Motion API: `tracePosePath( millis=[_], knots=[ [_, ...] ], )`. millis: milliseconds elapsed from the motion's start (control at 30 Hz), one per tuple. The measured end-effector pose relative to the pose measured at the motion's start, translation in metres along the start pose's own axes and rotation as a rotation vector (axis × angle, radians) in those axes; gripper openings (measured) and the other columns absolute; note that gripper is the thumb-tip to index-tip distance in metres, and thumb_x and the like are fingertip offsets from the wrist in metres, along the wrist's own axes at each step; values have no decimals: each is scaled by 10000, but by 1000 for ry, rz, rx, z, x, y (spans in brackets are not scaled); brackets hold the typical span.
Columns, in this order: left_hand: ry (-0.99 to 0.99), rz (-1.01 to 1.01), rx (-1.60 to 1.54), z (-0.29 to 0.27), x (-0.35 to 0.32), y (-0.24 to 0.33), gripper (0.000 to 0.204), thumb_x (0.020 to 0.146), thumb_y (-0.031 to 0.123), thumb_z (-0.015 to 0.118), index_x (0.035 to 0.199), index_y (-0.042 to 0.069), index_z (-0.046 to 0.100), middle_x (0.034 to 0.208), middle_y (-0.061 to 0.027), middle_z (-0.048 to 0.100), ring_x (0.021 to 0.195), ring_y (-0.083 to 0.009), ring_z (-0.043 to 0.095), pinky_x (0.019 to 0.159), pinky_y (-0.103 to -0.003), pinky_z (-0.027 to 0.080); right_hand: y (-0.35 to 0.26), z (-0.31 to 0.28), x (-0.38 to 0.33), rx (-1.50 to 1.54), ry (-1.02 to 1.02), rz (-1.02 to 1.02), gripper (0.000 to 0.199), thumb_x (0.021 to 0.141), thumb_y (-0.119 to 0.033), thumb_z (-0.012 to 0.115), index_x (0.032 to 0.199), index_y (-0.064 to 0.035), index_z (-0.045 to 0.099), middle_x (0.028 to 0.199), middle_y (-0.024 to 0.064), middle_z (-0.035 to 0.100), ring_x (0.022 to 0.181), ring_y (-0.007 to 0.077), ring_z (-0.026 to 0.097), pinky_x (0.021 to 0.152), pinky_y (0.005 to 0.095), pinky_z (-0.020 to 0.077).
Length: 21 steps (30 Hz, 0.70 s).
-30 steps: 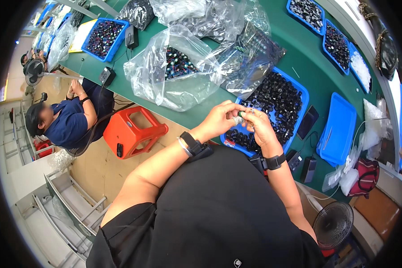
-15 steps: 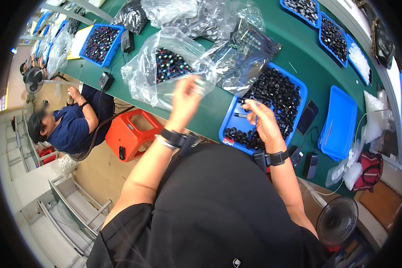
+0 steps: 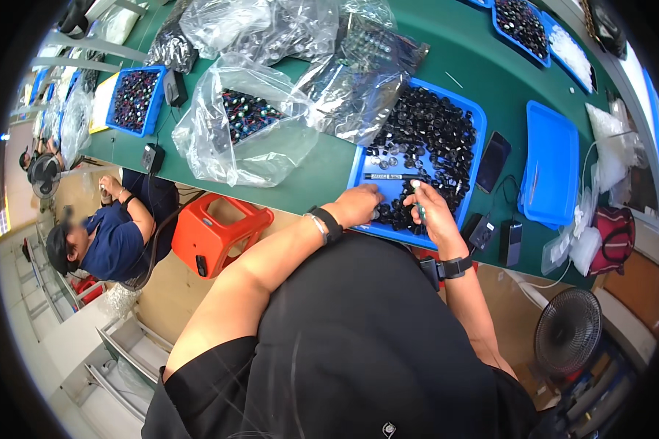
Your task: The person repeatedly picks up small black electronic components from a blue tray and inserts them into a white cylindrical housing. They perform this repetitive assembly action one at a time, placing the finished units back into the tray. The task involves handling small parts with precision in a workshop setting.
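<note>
My right hand (image 3: pixel 435 212) is closed over the blue tray (image 3: pixel 479 124), pinching a small part with a pale round tip (image 3: pixel 415 184); something dark green shows lower between the fingers. My left hand (image 3: pixel 355 205) bends over the tray's near left rim. Its fingers are curled and the fingertips reach among small black round parts (image 3: pixel 447 139); what they hold, if anything, is hidden. A dark pen-like stick (image 3: pixel 388 176) lies in the tray beyond both hands. Left of the tray, an opened clear plastic bag (image 3: pixel 260 157) holds many wired parts with pale tips (image 3: pixel 247 117).
More filled plastic bags (image 3: pixel 359 80) lie behind the tray. To the right are a phone (image 3: pixel 493 161), stacked blue trays (image 3: pixel 550 164) and small black boxes with cables (image 3: pixel 511 241). A co-worker (image 3: pixel 121 234) sits at left beyond a red stool (image 3: pixel 212 234). A fan (image 3: pixel 567 331) stands lower right.
My left hand has moved right and nearer, from the clear bag to the tray's near left rim. The right hand stays over the tray. The view has shifted slightly.
</note>
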<state>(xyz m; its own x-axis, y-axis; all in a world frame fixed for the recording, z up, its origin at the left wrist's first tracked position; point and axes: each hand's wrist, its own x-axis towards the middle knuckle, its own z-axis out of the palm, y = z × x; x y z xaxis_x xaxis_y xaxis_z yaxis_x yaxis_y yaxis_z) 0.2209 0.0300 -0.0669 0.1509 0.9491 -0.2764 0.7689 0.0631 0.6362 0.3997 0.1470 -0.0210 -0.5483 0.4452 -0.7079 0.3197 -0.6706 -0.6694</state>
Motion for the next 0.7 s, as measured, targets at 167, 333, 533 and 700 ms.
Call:
tracePosePath(
  millis=[167, 333, 533, 700],
  knots=[
    [-59, -78, -39, 7, 16, -3, 309, 748, 100, 651, 1043, 18, 608, 969, -149, 614, 937, -308, 594, 822, -378, 475, 10, 1, 2, 40, -18, -9, 254, 953, -254, 483, 1097, -45, 489, 843, 36, 576, 582, 54, 453, 492, 189, 349],
    [55, -413, -907, -32, 13, 11, 262, 820, 63, 624, 1072, -6, 607, 929, -112, 646, 828, -174, 635, 727, -295, 511, 0, 12, -2, -9, -51, -134, 224, 927, -224, 541, 1049, -41, 579, 838, 1, 591, 656, 51, 501, 559, 182, 378],
    [94, -315, -1352, -78, 2, 30, 403, 827, -19, 587, 1225, -17, 522, 1028, -103, 627, 922, -150, 602, 831, -266, 499, -21, 21, -3, -79, -87, -206, 237, 916, -210, 563, 1069, -33, 595, 817, -3, 595, 656, 45, 476, 582, 182, 382],
    [142, -309, -1354, -94, -7, 38, 430, 806, -33, 600, 1228, -27, 521, 1050, -91, 614, 954, -134, 578, 861, -264, 468, -36, 31, -6, -118, -120, -304, 152, 912, -183, 569, 958, -39, 576, 787, 8, 592, 661, 49, 470, 613, 189, 394]
  ],
)
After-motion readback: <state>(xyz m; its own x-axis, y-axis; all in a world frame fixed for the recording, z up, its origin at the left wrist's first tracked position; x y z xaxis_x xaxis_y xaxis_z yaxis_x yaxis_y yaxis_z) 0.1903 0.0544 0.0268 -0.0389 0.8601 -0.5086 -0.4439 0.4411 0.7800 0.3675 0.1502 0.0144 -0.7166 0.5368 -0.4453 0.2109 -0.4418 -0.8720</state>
